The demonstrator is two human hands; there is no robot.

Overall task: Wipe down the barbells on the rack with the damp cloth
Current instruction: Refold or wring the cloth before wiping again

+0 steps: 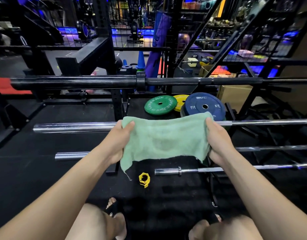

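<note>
Bare knees and sandalled feet (pixel 114 210) are showing at 6 o'clock, with both forearms reaching toward 12. Left hand (pixel 120 139) and right hand (pixel 218 141) are each pinching a side edge of the green cloth (pixel 165 141), holding it spread in front of the chrome barbell (pixel 71 127). Two more chrome bars are lying lower, a black barbell (pixel 80 82) is resting higher, and weight plates (pixel 203 105) are lying at 1 o'clock
</note>
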